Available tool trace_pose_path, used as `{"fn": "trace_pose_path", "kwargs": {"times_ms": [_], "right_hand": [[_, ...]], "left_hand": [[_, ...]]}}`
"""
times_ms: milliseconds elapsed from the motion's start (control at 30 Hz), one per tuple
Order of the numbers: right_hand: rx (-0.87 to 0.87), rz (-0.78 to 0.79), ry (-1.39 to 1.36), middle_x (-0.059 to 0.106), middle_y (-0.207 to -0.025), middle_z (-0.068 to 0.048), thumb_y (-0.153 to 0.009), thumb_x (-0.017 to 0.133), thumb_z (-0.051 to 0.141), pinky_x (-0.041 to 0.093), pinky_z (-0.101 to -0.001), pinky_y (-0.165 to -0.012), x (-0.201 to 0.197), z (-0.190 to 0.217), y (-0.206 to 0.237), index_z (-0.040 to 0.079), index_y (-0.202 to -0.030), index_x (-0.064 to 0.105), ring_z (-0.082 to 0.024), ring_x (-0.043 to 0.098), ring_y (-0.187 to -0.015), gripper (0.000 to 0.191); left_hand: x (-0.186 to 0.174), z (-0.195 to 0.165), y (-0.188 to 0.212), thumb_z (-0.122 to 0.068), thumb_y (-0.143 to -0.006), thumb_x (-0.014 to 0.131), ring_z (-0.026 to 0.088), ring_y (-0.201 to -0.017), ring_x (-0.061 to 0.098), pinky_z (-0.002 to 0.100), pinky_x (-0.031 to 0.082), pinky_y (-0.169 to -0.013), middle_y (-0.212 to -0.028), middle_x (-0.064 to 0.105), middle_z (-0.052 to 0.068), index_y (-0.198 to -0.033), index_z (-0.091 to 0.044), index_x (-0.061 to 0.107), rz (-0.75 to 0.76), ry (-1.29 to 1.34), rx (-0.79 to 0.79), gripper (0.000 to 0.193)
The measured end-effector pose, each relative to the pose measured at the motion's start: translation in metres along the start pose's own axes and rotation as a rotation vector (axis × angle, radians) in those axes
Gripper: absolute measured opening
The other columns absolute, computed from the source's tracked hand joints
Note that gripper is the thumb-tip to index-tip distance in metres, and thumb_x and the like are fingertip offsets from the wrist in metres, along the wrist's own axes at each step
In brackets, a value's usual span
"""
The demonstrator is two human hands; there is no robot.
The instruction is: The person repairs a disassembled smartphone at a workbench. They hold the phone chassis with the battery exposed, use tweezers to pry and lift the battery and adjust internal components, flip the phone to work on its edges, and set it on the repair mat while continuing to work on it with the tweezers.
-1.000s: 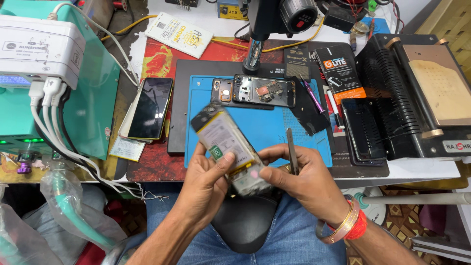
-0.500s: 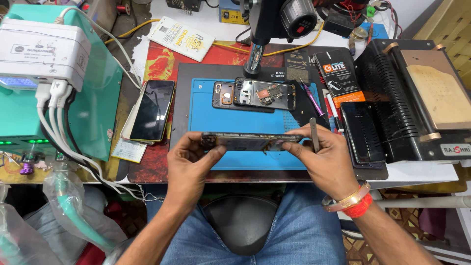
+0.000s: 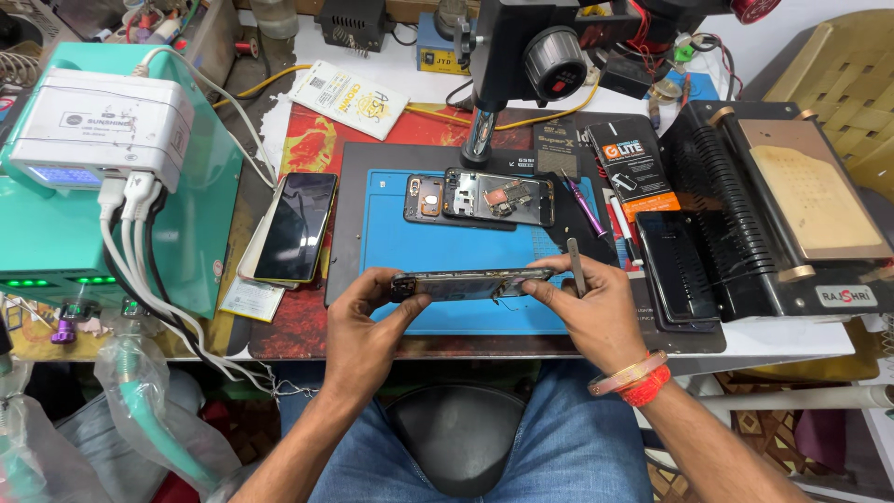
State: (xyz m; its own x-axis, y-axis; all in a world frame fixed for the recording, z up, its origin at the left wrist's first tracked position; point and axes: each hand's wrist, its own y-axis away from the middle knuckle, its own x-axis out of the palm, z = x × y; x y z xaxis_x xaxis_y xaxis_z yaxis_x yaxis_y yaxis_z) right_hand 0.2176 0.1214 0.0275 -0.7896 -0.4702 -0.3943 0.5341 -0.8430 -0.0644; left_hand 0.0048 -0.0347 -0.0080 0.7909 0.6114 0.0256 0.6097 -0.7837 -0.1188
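Observation:
Both hands hold a disassembled phone [image 3: 470, 282] edge-on, level above the blue work mat [image 3: 410, 251]. My left hand [image 3: 361, 328] grips its left end with thumb and fingers. My right hand [image 3: 596, 312] pinches the right end and also carries a thin metal tool [image 3: 575, 265] that stands upright between its fingers. An opened phone frame with exposed boards [image 3: 480, 197] lies at the far edge of the mat.
A dark phone [image 3: 296, 226] lies left of the mat beside a teal machine [image 3: 56, 233] with a white charger box [image 3: 102, 126]. A microscope stand [image 3: 521, 56] rises behind. A black roller machine [image 3: 773, 205] and a black tray [image 3: 678, 270] sit to the right.
The phone was tilted face-up near my body a second ago; it has since been turned edge-on and carried forward over the mat. Both hands moved with it.

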Motion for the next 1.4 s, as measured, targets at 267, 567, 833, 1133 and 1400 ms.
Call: {"fn": "trace_pose_path", "kwargs": {"times_ms": [267,567,833,1133,1400], "right_hand": [[-0.054,-0.016,0.034,0.060,-0.070,0.011,-0.084,0.083,0.009,0.028,-0.0208,-0.050,0.002,-0.002,0.000,0.007,-0.101,0.080,0.002,0.038,-0.058,0.018],[-0.103,-0.031,0.037,0.074,-0.086,0.003,-0.082,0.084,0.007,0.039,-0.0201,-0.054,0.003,0.006,0.004,0.007,-0.099,0.080,0.000,0.049,-0.063,0.017],[-0.040,-0.038,-0.021,0.061,-0.071,0.009,-0.083,0.083,0.006,0.026,-0.0212,-0.048,0.003,0.008,0.003,0.006,-0.100,0.080,0.001,0.037,-0.056,0.017],[0.009,-0.047,-0.030,0.050,-0.061,0.011,-0.084,0.082,0.007,0.021,-0.0226,-0.047,0.002,0.007,0.003,0.005,-0.099,0.080,0.002,0.033,-0.053,0.016],[-0.037,-0.024,-0.059,0.062,-0.065,0.009,-0.086,0.080,0.007,0.027,-0.0194,-0.048,-0.001,0.001,0.002,0.003,-0.103,0.079,0.003,0.040,-0.055,0.017]], "left_hand": [[-0.001,-0.001,0.000,-0.004,-0.084,0.080,0.012,-0.096,0.074,0.027,0.058,-0.086,-0.096,0.078,0.005,-0.100,-0.002,0.072,0.000,-0.054,0.037,0.017],[-0.001,-0.006,0.001,-0.003,-0.086,0.077,0.014,-0.100,0.075,0.029,0.060,-0.090,-0.099,0.079,0.006,-0.101,-0.003,0.070,0.011,-0.073,0.024,0.017],[-0.001,-0.009,0.003,-0.002,-0.088,0.076,0.015,-0.102,0.074,0.029,0.059,-0.092,-0.100,0.078,0.006,-0.104,-0.003,0.070,0.021,-0.075,0.081,0.017],[0.001,-0.006,0.002,-0.001,-0.087,0.078,0.012,-0.096,0.073,0.027,0.058,-0.087,-0.096,0.078,0.005,-0.106,-0.002,0.070,0.007,-0.050,0.080,0.020],[0.001,0.002,0.002,-0.002,-0.087,0.077,0.010,-0.093,0.071,0.026,0.059,-0.083,-0.097,0.076,0.004,-0.107,-0.001,0.070,0.010,0.038,0.048,0.021]]}}
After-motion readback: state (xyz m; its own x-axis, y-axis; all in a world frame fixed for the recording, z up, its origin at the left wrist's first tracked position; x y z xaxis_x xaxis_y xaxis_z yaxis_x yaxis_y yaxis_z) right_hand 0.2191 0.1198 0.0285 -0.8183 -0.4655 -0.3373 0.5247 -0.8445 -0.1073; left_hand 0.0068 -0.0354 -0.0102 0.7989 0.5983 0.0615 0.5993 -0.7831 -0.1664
